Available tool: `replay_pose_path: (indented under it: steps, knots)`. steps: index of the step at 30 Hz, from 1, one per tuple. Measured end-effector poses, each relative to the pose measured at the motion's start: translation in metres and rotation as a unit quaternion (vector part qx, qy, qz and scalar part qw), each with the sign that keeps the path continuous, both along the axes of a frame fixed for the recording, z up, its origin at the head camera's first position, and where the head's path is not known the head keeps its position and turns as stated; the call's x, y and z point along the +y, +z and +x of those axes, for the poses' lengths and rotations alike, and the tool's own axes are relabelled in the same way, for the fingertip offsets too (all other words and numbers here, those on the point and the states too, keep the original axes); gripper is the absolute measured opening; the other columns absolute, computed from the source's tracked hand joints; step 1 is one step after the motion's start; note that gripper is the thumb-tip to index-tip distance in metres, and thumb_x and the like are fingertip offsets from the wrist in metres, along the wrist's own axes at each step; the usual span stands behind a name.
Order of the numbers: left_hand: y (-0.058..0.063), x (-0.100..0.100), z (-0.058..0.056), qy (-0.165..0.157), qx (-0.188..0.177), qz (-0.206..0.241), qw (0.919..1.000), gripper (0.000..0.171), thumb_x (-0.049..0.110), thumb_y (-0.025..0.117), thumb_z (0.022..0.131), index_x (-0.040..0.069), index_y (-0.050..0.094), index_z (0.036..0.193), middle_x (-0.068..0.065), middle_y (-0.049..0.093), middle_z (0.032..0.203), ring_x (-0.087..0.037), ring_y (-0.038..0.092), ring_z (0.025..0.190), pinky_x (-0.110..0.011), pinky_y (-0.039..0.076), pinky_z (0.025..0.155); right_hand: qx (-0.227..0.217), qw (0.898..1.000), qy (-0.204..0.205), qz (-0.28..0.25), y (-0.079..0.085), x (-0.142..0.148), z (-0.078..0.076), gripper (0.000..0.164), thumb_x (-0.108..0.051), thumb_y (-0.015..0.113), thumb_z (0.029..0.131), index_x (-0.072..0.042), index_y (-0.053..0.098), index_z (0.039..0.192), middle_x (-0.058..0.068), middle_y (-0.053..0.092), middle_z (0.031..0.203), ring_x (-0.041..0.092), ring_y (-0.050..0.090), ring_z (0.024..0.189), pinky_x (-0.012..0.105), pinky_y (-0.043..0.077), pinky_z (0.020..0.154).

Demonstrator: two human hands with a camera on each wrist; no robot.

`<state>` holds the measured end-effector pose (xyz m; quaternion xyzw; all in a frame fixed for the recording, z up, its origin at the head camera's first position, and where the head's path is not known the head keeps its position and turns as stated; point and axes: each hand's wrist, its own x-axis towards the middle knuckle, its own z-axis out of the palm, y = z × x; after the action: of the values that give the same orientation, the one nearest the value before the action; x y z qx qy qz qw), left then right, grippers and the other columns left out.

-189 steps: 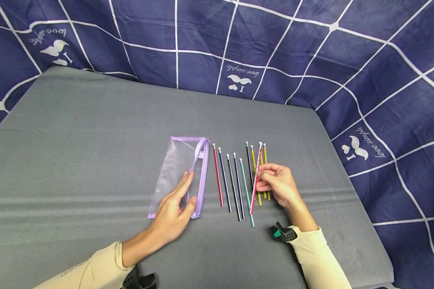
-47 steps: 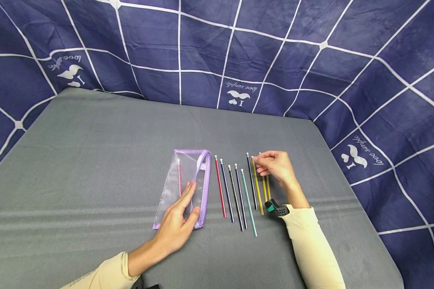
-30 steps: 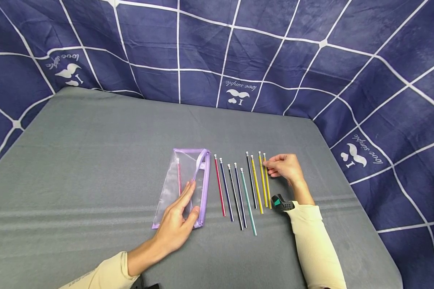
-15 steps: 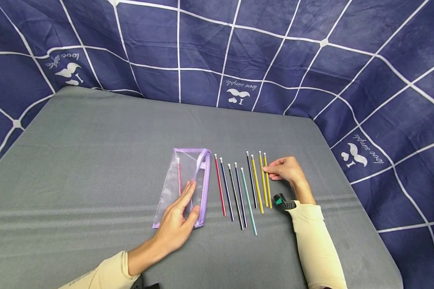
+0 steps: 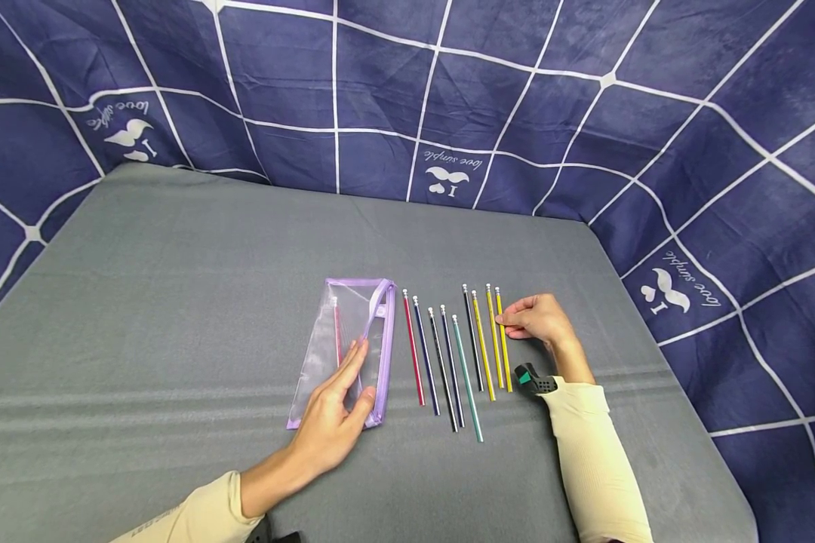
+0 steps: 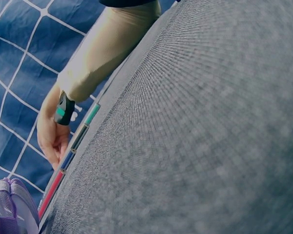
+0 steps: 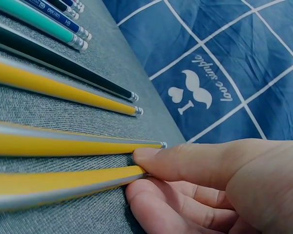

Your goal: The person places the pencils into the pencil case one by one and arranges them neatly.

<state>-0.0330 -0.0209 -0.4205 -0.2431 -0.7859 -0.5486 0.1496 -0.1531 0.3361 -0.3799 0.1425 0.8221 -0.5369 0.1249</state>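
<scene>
My left hand (image 5: 333, 418) rests with extended fingers on a see-through mesh zip pouch (image 5: 315, 369) trimmed in purple. A pinkish-red pencil (image 5: 336, 332) shows through the mesh, its lower part hidden by the hand. Over at the right end of a row of pencils, my right hand (image 5: 538, 320) pinches the outermost yellow pencil (image 5: 505, 362) near its eraser end. The right wrist view has the thumb on top of that yellow pencil (image 7: 63, 186) and the index finger below. A second yellow pencil (image 7: 63, 141) lies right beside the thumb tip.
Between pouch and right hand lie several pencils: a red one (image 5: 413, 351), dark ones such as the black pencil (image 5: 472, 339), a green one (image 5: 467, 381) and more yellow. The grey table (image 5: 210, 302) ends at a blue white-gridded cloth (image 5: 380, 75).
Six seconds ago the right hand held a red-and-white pencil; a pinkish-red one now lies in the pouch. The right hand has since come to the outermost yellow pencil and shifted it slightly right.
</scene>
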Motion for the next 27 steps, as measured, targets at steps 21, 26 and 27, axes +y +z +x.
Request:
replay_pose_path:
  steps: [21,26,27]
  knots:
    - [-0.0003,0.0005,0.0,0.002,-0.007,-0.003,1.0,0.059,-0.002,0.063,0.088,-0.01,0.043,0.143,-0.021,0.04,0.15,-0.036,0.037,0.139,-0.026,0.022,0.117,0.011,1.0,0.002,0.011,0.0022,0.0013,0.0019,0.021,0.005,0.068,0.082,0.015,0.059,0.099,-0.001,0.064,0.063,0.005,0.062,0.055,0.02,0.058,0.055]
    - [-0.0007,0.0003,-0.0001,0.001,-0.006,-0.001,1.0,0.059,-0.003,0.062,0.088,-0.011,0.043,0.143,-0.02,0.04,0.151,-0.037,0.036,0.139,-0.026,0.022,0.118,0.016,1.0,0.0,0.007,0.0038,0.0022,0.0025,0.02,0.006,0.065,0.083,0.016,0.059,0.099,0.0,0.064,0.063,0.005,0.063,0.055,0.021,0.058,0.056]
    - [-0.0007,0.0004,-0.0002,0.0,-0.006,-0.001,1.0,0.059,-0.003,0.062,0.087,-0.011,0.043,0.143,-0.02,0.04,0.151,-0.037,0.036,0.139,-0.026,0.022,0.118,0.017,1.0,0.0,0.004,0.004,0.0024,0.0024,0.02,0.006,0.064,0.083,0.017,0.059,0.099,0.0,0.064,0.063,0.005,0.063,0.055,0.021,0.058,0.056]
